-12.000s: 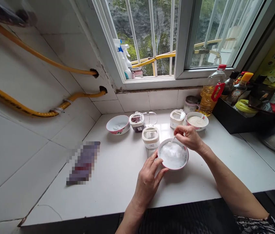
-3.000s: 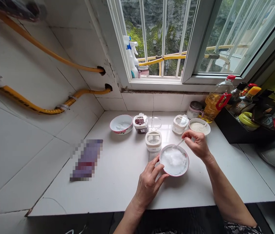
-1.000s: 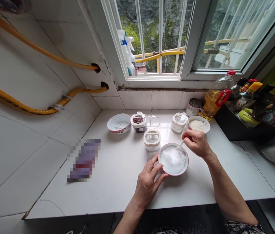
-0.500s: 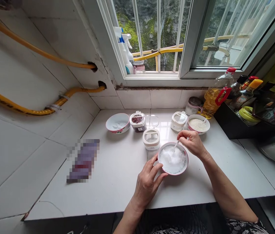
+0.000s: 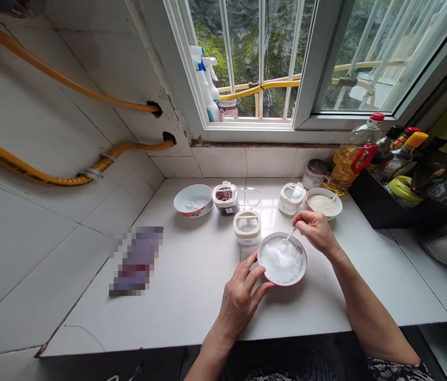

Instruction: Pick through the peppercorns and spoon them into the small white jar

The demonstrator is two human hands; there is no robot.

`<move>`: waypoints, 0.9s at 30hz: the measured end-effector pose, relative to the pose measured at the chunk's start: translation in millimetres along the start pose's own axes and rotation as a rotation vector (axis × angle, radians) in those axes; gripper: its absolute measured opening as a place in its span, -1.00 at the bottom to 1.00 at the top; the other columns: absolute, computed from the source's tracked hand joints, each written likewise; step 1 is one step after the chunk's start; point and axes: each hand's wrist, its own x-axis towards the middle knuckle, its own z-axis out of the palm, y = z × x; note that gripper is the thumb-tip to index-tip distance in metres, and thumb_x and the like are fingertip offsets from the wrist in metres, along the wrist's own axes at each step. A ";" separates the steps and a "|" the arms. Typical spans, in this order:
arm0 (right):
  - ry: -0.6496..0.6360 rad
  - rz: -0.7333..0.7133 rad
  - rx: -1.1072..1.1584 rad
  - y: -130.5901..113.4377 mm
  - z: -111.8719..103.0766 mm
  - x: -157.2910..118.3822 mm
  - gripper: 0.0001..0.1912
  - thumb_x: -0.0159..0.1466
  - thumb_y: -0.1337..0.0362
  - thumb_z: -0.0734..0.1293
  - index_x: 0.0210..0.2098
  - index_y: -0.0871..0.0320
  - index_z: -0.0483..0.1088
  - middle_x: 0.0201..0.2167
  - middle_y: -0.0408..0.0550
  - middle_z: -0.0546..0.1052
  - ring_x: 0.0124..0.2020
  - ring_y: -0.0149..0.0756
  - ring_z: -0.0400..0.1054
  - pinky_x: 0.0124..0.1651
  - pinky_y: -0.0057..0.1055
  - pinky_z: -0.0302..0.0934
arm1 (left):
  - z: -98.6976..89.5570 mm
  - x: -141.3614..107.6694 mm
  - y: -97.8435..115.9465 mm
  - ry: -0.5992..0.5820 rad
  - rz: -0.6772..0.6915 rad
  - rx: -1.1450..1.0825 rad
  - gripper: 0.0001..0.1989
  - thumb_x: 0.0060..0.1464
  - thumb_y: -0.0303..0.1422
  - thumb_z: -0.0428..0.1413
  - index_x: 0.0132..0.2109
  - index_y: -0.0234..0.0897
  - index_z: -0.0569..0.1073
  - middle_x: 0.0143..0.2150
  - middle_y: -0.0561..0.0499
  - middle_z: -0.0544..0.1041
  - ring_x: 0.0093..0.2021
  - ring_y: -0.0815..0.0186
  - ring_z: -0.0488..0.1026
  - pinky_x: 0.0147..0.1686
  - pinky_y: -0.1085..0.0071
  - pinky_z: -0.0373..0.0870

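Note:
A pink-rimmed bowl (image 5: 304,264) with a white, grainy substance (image 5: 281,264) in it stands on the counter, near the front edge. My left hand (image 5: 243,291) grips the bowl's left side, thumb and fingers on the rim. Pinched in my right hand (image 5: 315,232) is a white spoon (image 5: 289,237), its lower end in the white substance. Just behind the bowl sits a small clear container (image 5: 247,227) with a white frame. To the right, behind my right hand, a second bowl (image 5: 336,210) holds off-white contents and a spoon.
At the back stand a wide bowl (image 5: 192,211), an open-lidded container (image 5: 225,198) of dark red contents and a clear container (image 5: 291,199). An oil bottle (image 5: 348,159) and a black box (image 5: 374,203) of bottles occupy the right. A blurred purple item (image 5: 138,262) lies left.
My right hand and the spoon have shifted slightly to the right within the bowl. My left hand keeps its grip on the bowl. The whole view has shifted a little.

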 end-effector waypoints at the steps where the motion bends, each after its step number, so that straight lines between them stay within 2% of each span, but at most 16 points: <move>1: 0.000 0.004 0.000 0.1 0.0 0.3 -0.83 0.00 0.30 0.19 -0.62 0.15 0.39 -0.72 -0.23 0.28 -0.61 -0.43 0.12 -0.48 -0.44 0.01 | 0.0 0.0 0.0 0.000 0.000 -0.001 -0.81 0.35 -0.24 0.04 -0.03 -0.24 0.43 0.16 -0.26 0.47 0.14 0.13 0.50 0.01 0.28 0.54; 12: 0.011 0.126 0.106 1.8 -0.8 3.8 -0.84 -0.05 0.27 0.21 -0.64 0.15 0.40 -0.74 -0.23 0.26 -0.64 -0.44 0.07 -0.53 -0.43 -0.05 | -0.1 -0.4 -0.1 -0.001 -0.007 -0.014 -0.83 0.34 -0.26 0.05 -0.03 -0.24 0.42 0.17 -0.26 0.46 0.15 0.12 0.50 0.01 0.28 0.54; 21: -0.031 0.310 0.406 12.2 -2.9 13.5 -0.87 -0.14 0.26 0.26 -0.68 0.16 0.42 -0.79 -0.22 0.27 -0.67 -0.45 0.07 -0.58 -0.44 -0.07 | -0.6 -1.1 -0.7 -0.016 -0.016 -0.024 -0.84 0.32 -0.29 0.08 -0.01 -0.22 0.42 0.19 -0.24 0.46 0.16 0.11 0.49 0.02 0.25 0.54; 24: -0.011 0.341 0.505 12.0 1.4 14.6 -0.89 -0.14 0.27 0.29 -0.63 0.16 0.44 -0.76 -0.20 0.31 -0.65 -0.44 0.12 -0.57 -0.45 -0.02 | -1.0 -1.0 -0.7 -0.016 -0.012 -0.019 -0.84 0.33 -0.29 0.07 -0.01 -0.22 0.41 0.19 -0.25 0.46 0.15 0.11 0.50 0.01 0.26 0.55; 27: 0.016 0.307 0.580 7.6 13.3 12.6 -0.87 -0.08 0.25 0.35 -0.53 0.17 0.46 -0.68 -0.15 0.41 -0.60 -0.41 0.23 -0.51 -0.43 0.13 | -0.9 -0.7 -0.5 -0.016 -0.009 -0.019 -0.84 0.33 -0.29 0.06 -0.01 -0.22 0.41 0.20 -0.25 0.45 0.16 0.11 0.49 0.01 0.25 0.55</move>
